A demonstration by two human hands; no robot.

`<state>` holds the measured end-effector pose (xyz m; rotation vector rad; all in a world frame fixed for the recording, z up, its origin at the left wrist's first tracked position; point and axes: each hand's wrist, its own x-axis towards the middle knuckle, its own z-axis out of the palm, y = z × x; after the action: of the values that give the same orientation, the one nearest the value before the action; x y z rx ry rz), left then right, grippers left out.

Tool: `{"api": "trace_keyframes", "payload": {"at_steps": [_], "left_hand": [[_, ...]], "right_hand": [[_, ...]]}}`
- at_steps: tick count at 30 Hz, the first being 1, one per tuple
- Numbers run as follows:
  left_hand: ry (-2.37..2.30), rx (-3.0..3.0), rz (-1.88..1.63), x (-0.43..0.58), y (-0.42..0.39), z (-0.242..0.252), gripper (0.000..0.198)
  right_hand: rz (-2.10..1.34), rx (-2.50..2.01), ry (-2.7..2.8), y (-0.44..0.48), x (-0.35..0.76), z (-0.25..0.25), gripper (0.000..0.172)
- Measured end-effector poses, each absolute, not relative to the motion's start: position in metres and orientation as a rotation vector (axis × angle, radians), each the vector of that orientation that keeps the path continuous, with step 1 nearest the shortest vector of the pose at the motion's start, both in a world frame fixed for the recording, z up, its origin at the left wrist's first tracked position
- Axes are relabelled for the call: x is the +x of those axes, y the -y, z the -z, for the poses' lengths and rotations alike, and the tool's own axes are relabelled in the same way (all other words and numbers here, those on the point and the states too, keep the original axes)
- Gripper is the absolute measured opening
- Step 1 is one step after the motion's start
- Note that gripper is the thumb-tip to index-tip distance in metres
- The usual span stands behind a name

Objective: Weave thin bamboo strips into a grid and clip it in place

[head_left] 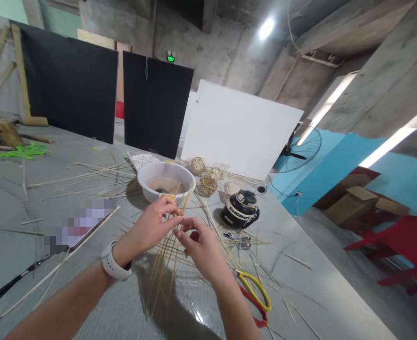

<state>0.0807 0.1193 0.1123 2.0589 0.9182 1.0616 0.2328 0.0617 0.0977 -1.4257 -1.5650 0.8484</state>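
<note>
My left hand point(155, 222) and my right hand point(201, 245) meet above the grey table point(35, 203), both closed on a bunch of thin bamboo strips point(166, 264) that fan down toward the table. The strips' upper ends rise past my fingers toward a white bowl point(166, 181) of brownish water just behind my hands. A white watch sits on my left wrist.
Loose bamboo strips point(88, 174) lie scattered over the table. Small woven baskets point(206, 182), a black jug point(240, 210), pliers point(237, 238) and yellow and red scissors point(256, 293) lie to the right. Black and white boards stand behind; red chairs point(403, 250) and cardboard boxes are at right.
</note>
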Motion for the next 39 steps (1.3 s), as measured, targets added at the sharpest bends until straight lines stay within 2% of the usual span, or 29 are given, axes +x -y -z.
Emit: {"api": "trace_keyframes", "payload": {"at_steps": [5,14,19,25,31,39], "left_hand": [[-0.922,2.023,-1.064,0.080,-0.117,-0.115,0.016],[-0.896,2.003,-0.975,0.077,-0.122,-0.118,0.020],[-0.895,1.967,-0.910,0.075,-0.120,-0.120,0.023],[-1.023,1.929,-0.771,0.072,-0.116,-0.126,0.037],[-0.965,1.867,-0.739,0.065,-0.116,-0.129,0.022],[-0.960,1.785,-0.779,0.069,-0.117,-0.127,0.023]], "right_hand": [[-0.714,-1.456,1.612,-0.065,0.232,-0.096,0.017],[-0.902,-1.344,1.552,-0.069,0.236,-0.100,0.020],[-0.843,-1.369,1.554,-0.069,0.235,-0.099,0.020],[-0.684,-1.410,1.572,-0.070,0.237,-0.101,0.024],[-0.614,-1.454,1.574,-0.070,0.241,-0.103,0.025],[-0.509,-1.454,1.651,-0.070,0.245,-0.105,0.024]]}}
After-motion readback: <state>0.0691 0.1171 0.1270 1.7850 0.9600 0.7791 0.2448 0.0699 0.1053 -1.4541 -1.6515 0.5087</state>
